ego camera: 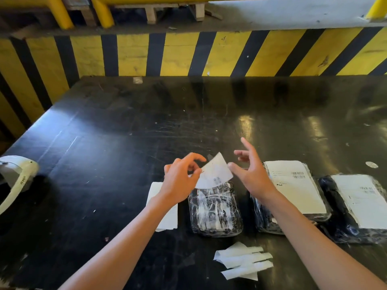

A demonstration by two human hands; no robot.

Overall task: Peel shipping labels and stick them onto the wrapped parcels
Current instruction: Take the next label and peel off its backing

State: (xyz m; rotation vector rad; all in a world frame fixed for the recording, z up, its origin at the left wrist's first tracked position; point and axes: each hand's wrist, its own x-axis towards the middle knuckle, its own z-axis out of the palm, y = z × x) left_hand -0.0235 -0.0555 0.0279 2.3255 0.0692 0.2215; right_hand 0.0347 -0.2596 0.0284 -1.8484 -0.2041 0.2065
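Observation:
My left hand pinches a white shipping label by its left edge and holds it tilted above the far end of an unlabelled parcel wrapped in clear plastic. My right hand hovers just right of the label with its fingers spread, holding nothing. Two dark wrapped parcels lie to the right, the nearer one and the far right one, each with a white label stuck on top. A stack of white label sheets lies under my left wrist.
Several peeled backing strips lie near the front of the black table. A white device stands at the left edge. A yellow and black striped barrier runs along the far side.

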